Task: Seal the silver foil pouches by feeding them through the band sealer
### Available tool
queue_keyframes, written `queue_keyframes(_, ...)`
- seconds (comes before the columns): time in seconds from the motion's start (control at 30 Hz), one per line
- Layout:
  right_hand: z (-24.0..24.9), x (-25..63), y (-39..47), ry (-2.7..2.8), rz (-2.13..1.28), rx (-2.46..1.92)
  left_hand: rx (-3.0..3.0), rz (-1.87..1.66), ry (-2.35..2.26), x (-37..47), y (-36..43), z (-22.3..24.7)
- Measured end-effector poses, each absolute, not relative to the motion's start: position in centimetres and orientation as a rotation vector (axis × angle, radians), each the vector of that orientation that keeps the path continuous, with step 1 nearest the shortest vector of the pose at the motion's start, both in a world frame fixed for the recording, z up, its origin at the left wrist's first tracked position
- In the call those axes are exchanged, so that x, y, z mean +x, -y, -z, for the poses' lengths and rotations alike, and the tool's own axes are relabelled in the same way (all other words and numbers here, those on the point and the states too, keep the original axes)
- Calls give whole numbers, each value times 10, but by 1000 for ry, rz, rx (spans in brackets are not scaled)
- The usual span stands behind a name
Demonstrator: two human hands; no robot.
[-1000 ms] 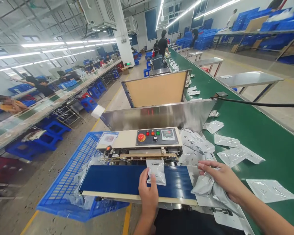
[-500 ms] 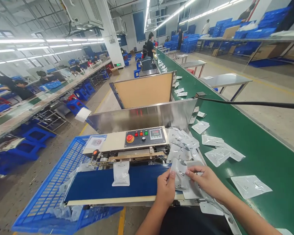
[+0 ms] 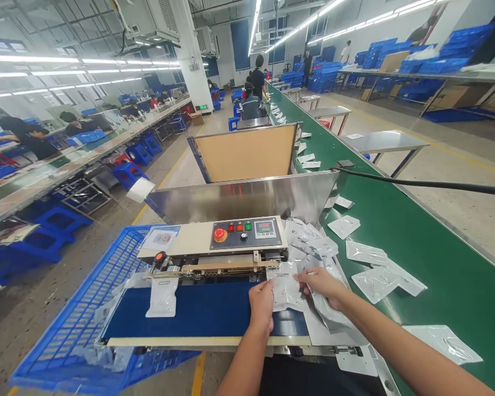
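Between my two hands is a white plastic pouch (image 3: 285,292), its upper edge at the right end of the sealing machine (image 3: 214,242). My left hand (image 3: 261,305) pinches the pouch's left side. On its right side, the fingers of my right hand (image 3: 319,286) are closed on it, and another pouch (image 3: 334,313) hangs under that palm. A second white pouch (image 3: 163,297) hangs by its top edge at the machine's left end, over the blue belt (image 3: 210,313). Behind my right hand lies a heap of similar pouches (image 3: 309,236).
A green conveyor (image 3: 396,236) with scattered pouches runs along the right. The blue plastic basket (image 3: 66,319) stands left of the machine, holding pouches. A metal panel (image 3: 239,201) rises behind the machine, and a black cable (image 3: 429,184) crosses the conveyor.
My hands have carried the pouch leftward and up to the sealing machine's right end. The other pouch on the machine has travelled left along the belt.
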State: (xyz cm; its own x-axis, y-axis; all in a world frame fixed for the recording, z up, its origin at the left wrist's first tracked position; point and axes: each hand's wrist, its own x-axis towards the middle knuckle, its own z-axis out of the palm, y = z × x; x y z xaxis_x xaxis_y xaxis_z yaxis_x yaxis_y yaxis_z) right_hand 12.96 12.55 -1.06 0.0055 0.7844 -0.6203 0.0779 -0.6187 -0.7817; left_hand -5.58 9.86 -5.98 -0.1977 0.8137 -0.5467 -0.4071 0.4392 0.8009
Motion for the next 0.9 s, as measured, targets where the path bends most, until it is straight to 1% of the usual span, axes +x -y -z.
queue_keyframes(0.1, 12, 125, -120, 853, -1703, -1684, 379, -1184, -1365, -85, -90, 52)
queue_keyframes(0.17, 10, 131, -109, 855, -1681, -1638, 393, -1273, -1456, -103, -78, 43)
queue_keyframes(0.27, -3, 136, -91, 816, -1632, -1570, 578, -1418, -1594, -111, -53, 28)
queue_keyframes(0.33, -17, 131, -83, 758, -1645, -1456, 721, -1322, -1485, -98, -39, 21)
queue_keyframes(0.4, -30, 119, -82, 746, -1665, -1333, 799, -1118, -1240, -74, -32, 17)
queue_keyframes(0.47, -37, 108, -85, 804, -1617, -1334, 823, -1000, -1061, -49, -32, 18)
queue_keyframes(0.5, -37, 105, -87, 833, -1555, -1375, 807, -995, -1047, -39, -35, 19)
queue_keyframes(0.6, -24, 107, -84, 808, -1312, -1508, 686, -1086, -1191, -26, -44, 27)
queue_keyframes(0.67, -10, 116, -73, 766, -1222, -1553, 651, -1121, -1259, -28, -48, 32)
queue_keyframes(0.77, 8, 128, -51, 874, -1221, -1600, 711, -1129, -1274, -36, -51, 34)
queue_keyframes(0.9, 17, 135, -37, 1055, -1188, -1621, 930, -1038, -1151, -38, -55, 37)
